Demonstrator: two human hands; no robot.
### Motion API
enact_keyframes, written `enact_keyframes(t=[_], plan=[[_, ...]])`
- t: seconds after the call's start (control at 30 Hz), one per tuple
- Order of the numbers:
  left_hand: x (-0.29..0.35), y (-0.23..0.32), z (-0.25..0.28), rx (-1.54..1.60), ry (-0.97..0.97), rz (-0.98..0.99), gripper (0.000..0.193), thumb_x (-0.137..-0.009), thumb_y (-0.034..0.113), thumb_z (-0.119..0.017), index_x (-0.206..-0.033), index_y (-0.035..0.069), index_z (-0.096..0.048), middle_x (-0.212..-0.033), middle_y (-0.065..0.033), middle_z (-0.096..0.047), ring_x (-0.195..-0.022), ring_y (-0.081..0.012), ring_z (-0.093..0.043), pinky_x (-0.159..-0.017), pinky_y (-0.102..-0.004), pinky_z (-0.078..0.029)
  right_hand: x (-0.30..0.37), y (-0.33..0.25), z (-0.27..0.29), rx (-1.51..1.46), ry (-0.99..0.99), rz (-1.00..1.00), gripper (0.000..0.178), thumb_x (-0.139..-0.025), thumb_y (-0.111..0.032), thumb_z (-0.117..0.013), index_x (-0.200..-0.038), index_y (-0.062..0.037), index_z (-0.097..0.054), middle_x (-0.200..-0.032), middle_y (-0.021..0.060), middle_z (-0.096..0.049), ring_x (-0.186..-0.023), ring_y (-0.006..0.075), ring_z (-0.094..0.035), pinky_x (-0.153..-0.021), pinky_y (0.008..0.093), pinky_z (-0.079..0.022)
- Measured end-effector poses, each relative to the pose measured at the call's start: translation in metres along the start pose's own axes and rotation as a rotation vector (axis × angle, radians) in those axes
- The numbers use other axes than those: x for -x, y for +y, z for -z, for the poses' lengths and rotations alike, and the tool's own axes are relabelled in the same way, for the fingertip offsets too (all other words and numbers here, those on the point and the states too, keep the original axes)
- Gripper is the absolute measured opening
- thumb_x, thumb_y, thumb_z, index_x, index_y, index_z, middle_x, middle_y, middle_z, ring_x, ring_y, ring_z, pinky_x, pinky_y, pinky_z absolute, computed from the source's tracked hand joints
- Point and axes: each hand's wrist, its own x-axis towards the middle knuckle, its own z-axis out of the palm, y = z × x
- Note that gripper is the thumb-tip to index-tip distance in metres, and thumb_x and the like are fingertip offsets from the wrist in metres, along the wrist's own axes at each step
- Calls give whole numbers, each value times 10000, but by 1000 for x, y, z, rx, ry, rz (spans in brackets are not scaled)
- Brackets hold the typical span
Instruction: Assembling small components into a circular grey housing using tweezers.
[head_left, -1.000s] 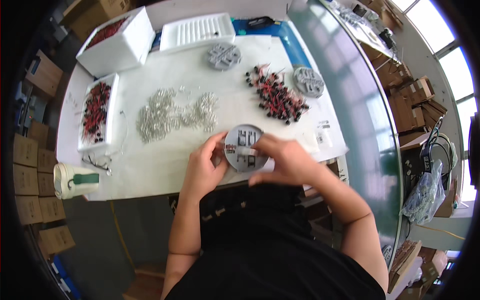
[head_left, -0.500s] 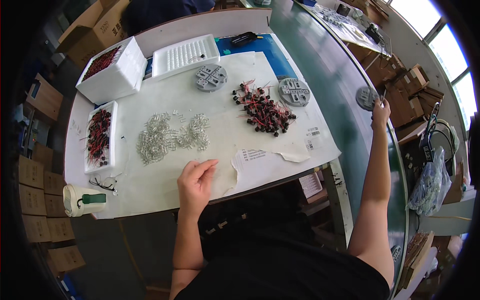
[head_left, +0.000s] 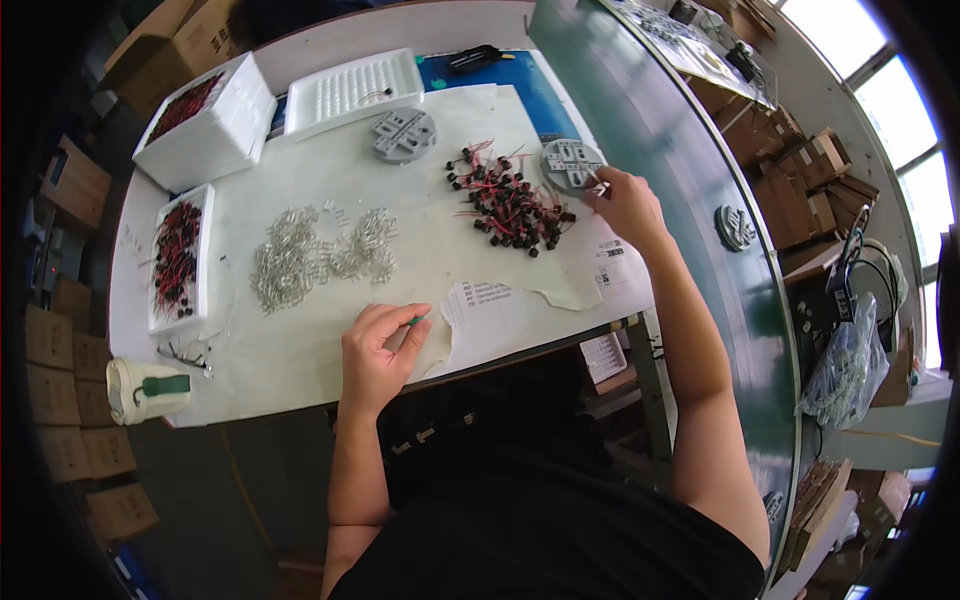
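Observation:
My left hand is closed in a pinch above the near edge of the table, a small green thing showing at its fingertips. At the table's right side my right hand has its fingers together beside a grey round fixture with raised blocks. A thin pale thing shows at those fingertips, too small to name. Left of that fixture lies a pile of black components with red wires. Several small clear plastic pieces are heaped near the table's middle. Another grey round fixture sits farther back.
A green conveyor belt runs along the right, carrying a grey round fixture. White foam boxes and a white foam tray stand at the back. A cream cup and eyeglasses are at the left corner.
My right hand has come back left from the conveyor to the fixture on the table. The fixture it was at now lies on the belt, apart from it. My left hand stays pinched.

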Motion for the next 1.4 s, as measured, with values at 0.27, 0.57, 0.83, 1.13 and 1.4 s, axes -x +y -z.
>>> enact_keyframes(t=[0.27, 0.57, 0.83, 1.13, 1.4], plan=[[-1, 6, 8, 81, 199, -177, 607, -798, 207, -944, -1354, 86, -732, -1235, -117, -721, -1116, -287, -692, -951, -392, -568, 41, -78, -3, -193, -244, 530, 173, -898, -49, -811, -1068, -48, -779, -858, 107, -750, -732, 217, -710, -694, 374, -555], [4, 8, 5, -239, -165, -181, 891, -681, 313, -988, -1478, 133, -631, -1347, -106, -637, -1266, -328, -606, -1097, -456, -506, 23, -149, -31, -128, -433, 492, 193, -892, -131, -821, -1063, -51, -782, -920, 133, -757, -808, 273, -725, -747, 380, -573], [3, 6, 6, -187, -140, -178, 875, -638, 349, -992, -1417, 125, -663, -1298, -99, -647, -1215, -332, -619, -1059, -455, -524, -26, -212, -104, -30, -494, 591, 199, -890, -187, -805, -1044, -62, -791, -940, 132, -761, -885, 297, -735, -817, 418, -567], [5, 6, 6, -190, -125, -189, 853, -636, 375, -994, -1389, 118, -686, -1274, -99, -656, -1180, -336, -624, -1020, -457, -541, -32, -197, -120, -161, -428, 555, 159, -887, -222, -814, -1005, -116, -831, -889, 120, -785, -836, 280, -755, -779, 421, -583], [3, 5, 4, -205, -112, -195, 842, -657, 414, -981, -1387, 117, -685, -1269, -97, -658, -1170, -329, -625, -1011, -458, -544, -22, -186, -98, -372, -343, 122, 302, -892, -280, -851, -953, 11, -799, -756, 114, -726, -688, 188, -663, -686, 367, -549]])
